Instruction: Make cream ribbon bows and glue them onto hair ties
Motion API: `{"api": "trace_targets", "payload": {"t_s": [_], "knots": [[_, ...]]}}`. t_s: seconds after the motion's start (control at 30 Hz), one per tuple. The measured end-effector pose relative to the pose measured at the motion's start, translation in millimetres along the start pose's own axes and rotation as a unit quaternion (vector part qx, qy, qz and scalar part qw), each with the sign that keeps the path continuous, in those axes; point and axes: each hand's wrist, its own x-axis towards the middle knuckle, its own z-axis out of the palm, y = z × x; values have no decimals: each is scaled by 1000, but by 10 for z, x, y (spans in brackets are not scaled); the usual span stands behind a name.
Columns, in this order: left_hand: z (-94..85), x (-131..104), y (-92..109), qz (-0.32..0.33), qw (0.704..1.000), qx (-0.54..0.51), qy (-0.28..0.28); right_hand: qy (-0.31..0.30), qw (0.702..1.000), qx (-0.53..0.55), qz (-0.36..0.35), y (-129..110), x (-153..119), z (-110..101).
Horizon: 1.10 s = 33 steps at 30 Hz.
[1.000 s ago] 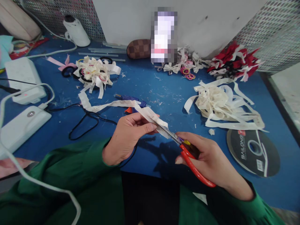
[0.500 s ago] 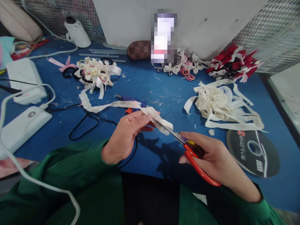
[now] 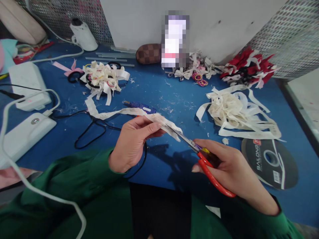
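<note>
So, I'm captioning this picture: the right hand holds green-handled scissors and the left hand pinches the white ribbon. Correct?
Not quite: the scissors have a red handle, the head view shows. The right hand does hold them, and the left hand pinches the white ribbon.

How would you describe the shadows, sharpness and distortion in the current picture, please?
Head view: soft shadows lie on the blue tabletop beside the red-handled scissors; the bright upright screen is masked by coarse pixels; "BAILONG" on the black reel reads clearly; the perforated panel at right slants, perhaps from wide-angle stretch.
</note>
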Motion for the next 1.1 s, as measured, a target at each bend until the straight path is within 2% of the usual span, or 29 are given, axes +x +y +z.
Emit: {"api": "trace_targets", "payload": {"t_s": [0.33,1.1], "knots": [[16,-11,-4,17,999,33,-11,-8,1000,5,6,3,-6,49],[41,-40,-8,-10,1000,16,-10,-10,1000,-1,-4,-3,-13,58]]}}
